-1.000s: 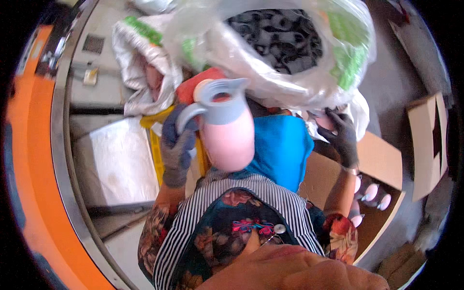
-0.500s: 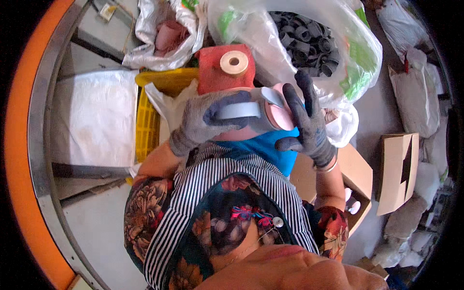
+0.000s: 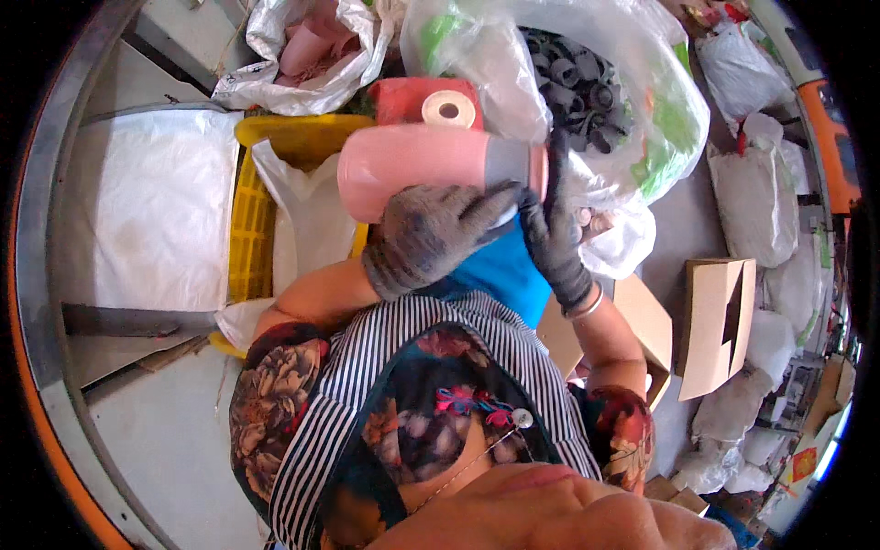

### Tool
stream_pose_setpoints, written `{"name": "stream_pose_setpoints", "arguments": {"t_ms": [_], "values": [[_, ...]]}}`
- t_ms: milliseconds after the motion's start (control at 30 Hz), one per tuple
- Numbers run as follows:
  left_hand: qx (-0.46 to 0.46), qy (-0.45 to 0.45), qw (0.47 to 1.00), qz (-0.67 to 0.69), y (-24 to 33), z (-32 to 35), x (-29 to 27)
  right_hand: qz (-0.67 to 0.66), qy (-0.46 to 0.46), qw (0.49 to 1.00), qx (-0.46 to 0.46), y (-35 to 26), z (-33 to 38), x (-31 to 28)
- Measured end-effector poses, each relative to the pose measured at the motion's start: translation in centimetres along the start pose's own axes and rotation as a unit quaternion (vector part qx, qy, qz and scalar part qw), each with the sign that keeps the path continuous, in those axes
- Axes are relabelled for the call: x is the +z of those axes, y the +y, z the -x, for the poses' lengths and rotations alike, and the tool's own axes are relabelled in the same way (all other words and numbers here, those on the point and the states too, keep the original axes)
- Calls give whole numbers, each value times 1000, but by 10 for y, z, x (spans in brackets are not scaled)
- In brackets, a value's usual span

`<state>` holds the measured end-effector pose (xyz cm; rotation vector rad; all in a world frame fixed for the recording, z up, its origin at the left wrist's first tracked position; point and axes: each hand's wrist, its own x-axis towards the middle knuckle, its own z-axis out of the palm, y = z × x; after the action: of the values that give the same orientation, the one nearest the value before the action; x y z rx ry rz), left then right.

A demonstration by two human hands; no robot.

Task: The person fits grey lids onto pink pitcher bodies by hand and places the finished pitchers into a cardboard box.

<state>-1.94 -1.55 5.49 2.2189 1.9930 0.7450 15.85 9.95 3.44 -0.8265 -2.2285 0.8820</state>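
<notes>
A pink jug [image 3: 412, 165] with a grey collar [image 3: 511, 160] lies on its side across my lap, its lid end to the right. My gloved left hand [image 3: 431, 229] grips it from the near side, fingers closed around the handle by the collar. The handle is mostly hidden under that hand. At the lid end, my gloved right hand [image 3: 555, 238] presses against the jug's rim, its fingers partly hidden behind the lid end. Just beyond the jug a roll of pale tape or labels [image 3: 449, 110] sits on a red surface [image 3: 390, 99].
An open plastic bag [image 3: 642, 151] full of grey ring-like parts [image 3: 582, 87] stands ahead. A white sack [image 3: 261, 90] with pink pieces is at the far left. A yellow crate [image 3: 249, 211] stands left; cardboard boxes [image 3: 715, 321] and stuffed sacks [image 3: 756, 211] are at right.
The jug has turned so its pink body now shows along its length, pointing left. My right hand has closed in from spread fingers onto the lid end. The view has shifted slightly.
</notes>
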Motion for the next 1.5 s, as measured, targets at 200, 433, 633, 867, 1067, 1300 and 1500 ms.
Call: {"name": "stream_pose_setpoints", "arguments": {"t_ms": [200,433,633,867,1067,1300,1500], "values": [[33,47,920,389,-55,-1,-5,197,-100,856,-467,-4,-13,-29],[59,79,995,19,13,-5,30,-145,10,989,-20,29,-27,10],[-37,-34,872,487,-91,-2,-3,136,-135,943,-272,0,1,-32],[31,88,950,298,-37,-20,-22,121,-32,931,-343,-18,-1,-34],[108,210,958,161,25,-55,31,-45,133,989,-35,25,-17,-39],[15,133,881,453,39,-100,63,179,354,918,-12,15,58,-89],[526,95,821,198,142,-112,89,-244,365,867,234,-1,145,-105]]}}
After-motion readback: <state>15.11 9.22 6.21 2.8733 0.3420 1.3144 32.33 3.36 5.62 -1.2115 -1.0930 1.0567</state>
